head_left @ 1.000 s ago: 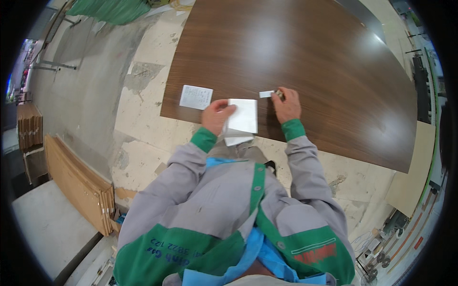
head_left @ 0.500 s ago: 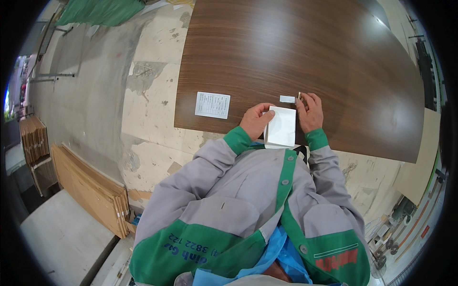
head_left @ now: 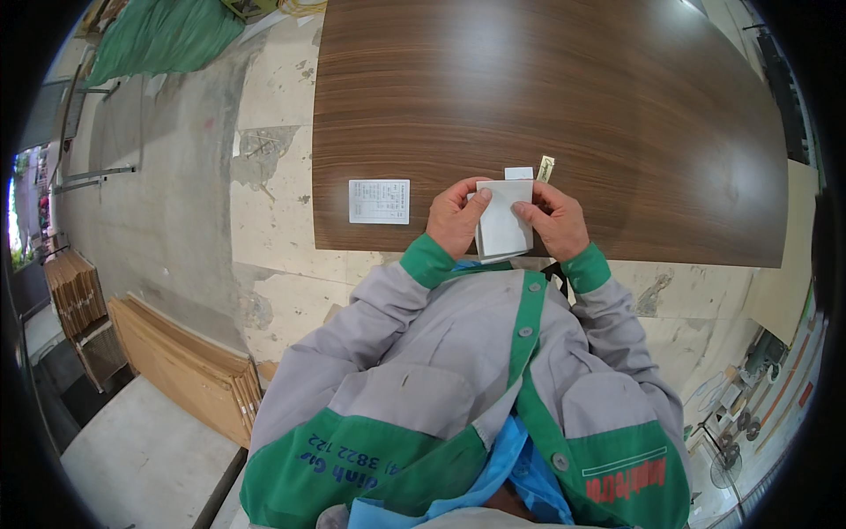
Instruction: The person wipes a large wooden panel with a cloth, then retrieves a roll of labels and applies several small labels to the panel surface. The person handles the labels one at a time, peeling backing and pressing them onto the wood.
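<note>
The left hand [head_left: 456,217] pinches the left edge of a white sheet [head_left: 504,222], thumb on top near its upper corner and the other fingers curled under. The right hand [head_left: 555,219] grips the right edge the same way, thumb pressed on the face of the sheet. Both hands are closed on it, holding it between them above the near edge of the panel [head_left: 564,97], tilted slightly toward the person.

Just beyond the sheet's top edge lies a small white tag [head_left: 518,173] on the panel, and beside that, to the right, a small yellowish strip [head_left: 545,167]. To the left of the left hand, well apart, a white printed label [head_left: 379,201] lies flat on the dark wood-grain panel.

Green cuffs and grey sleeves lead back to the person's jacket. The floor [head_left: 273,167] around is worn concrete. Stacked boards [head_left: 189,370] lie at lower left, and a green tarp [head_left: 159,35] at upper left.
</note>
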Available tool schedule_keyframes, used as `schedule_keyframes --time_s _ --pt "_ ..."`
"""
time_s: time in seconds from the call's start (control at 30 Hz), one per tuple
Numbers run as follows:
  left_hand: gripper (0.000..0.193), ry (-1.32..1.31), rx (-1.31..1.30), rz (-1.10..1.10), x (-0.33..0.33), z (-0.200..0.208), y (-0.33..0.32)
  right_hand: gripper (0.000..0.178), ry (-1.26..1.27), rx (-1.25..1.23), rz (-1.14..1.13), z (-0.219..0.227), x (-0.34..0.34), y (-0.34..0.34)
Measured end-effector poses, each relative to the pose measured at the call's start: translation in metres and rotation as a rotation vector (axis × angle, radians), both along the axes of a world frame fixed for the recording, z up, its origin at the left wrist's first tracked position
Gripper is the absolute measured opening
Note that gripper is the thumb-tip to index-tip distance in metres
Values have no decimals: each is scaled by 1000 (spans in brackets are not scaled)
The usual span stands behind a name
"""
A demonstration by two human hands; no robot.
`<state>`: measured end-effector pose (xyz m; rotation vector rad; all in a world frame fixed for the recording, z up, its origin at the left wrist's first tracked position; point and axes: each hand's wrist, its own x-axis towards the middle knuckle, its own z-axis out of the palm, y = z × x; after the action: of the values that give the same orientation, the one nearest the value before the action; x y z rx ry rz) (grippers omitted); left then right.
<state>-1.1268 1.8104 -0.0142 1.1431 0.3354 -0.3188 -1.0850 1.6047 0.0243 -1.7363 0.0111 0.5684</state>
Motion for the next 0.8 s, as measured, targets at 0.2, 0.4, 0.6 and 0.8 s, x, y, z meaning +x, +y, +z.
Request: schedule_keyframes --time_s 0.2,0.4,0.6,0.8 --pt "32 247 -22 12 -8 10 -5 23 27 116 -65 2 19 -14" --pt "32 169 14 73 -38 8 -18 19 145 381 -150 26 44 -30" --pt "32 -119 377 87 -66 10 -15 17 257 560 -108 20 69 -8" --pt "24 -9 89 365 -72 45 -24 13 261 631 -9 23 85 23"
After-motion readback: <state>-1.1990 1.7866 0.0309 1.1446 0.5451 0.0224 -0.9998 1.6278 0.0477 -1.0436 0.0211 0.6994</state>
